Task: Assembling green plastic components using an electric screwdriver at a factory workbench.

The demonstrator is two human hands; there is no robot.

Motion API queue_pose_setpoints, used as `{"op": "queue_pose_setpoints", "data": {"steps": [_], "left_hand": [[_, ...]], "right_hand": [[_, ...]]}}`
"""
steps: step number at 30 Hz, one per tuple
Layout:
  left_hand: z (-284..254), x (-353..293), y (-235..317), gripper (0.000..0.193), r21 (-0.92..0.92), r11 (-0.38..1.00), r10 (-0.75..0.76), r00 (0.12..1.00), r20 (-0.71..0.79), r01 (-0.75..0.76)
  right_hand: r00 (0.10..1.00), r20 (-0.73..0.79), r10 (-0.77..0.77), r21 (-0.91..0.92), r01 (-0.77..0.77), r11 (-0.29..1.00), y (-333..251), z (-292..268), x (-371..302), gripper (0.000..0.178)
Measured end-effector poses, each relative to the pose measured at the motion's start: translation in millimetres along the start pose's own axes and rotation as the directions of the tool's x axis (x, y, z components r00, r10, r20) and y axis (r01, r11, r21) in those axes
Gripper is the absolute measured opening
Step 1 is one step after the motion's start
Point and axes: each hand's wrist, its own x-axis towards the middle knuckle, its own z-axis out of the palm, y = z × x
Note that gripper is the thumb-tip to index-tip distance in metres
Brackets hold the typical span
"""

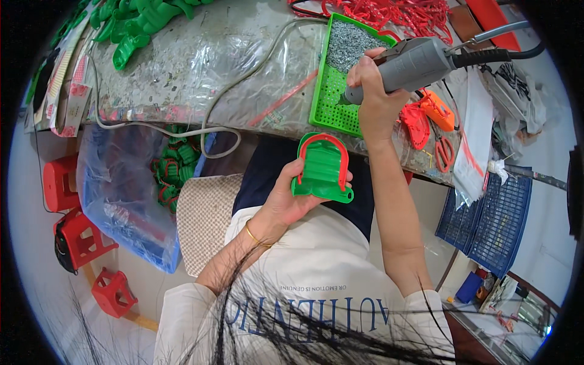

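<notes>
"What's in the left hand?"
"A green plastic piece bearing a red U-shaped part, above the lap. The thumb presses one edge; the fingers curl partly closed around it."
"And the right hand?"
"Its fingers are wrapped snugly round a grey electric screwdriver, tip over a green perforated tray. I can't tell whether they touch."
"Farther off?"
"Silvery screws heaped in the tray's far end, then tangled red strips."

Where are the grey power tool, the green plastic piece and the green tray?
Grey power tool point(415, 66): head view, the middle of its body.
Green plastic piece point(323, 163): head view, its ribbed middle.
Green tray point(329, 100): head view, its bare perforated floor.
</notes>
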Motion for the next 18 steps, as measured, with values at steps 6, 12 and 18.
{"op": "queue_pose_setpoints", "data": {"steps": [6, 12, 18], "left_hand": [[-4, 0, 1, 0.068, -0.021, 1.0, 0.007, 1.0, 0.003, -0.007], [-7, 1, 0, 0.069, -0.04, 0.999, 0.001, 1.0, 0.009, -0.001], [-10, 3, -1, 0.068, -0.093, 0.995, 0.025, 0.999, 0.041, -0.021]], "right_hand": [[1.0, -0.002, 0.002, 0.002, -0.002, 1.0, 4, 0, 0, 0.012], [1.0, -0.002, -0.004, -0.028, 0.004, 1.0, 2, 4, 0, 0.012], [0.999, -0.019, -0.03, 0.049, 0.031, 0.998, -16, 2, 1, 0.014]]}}
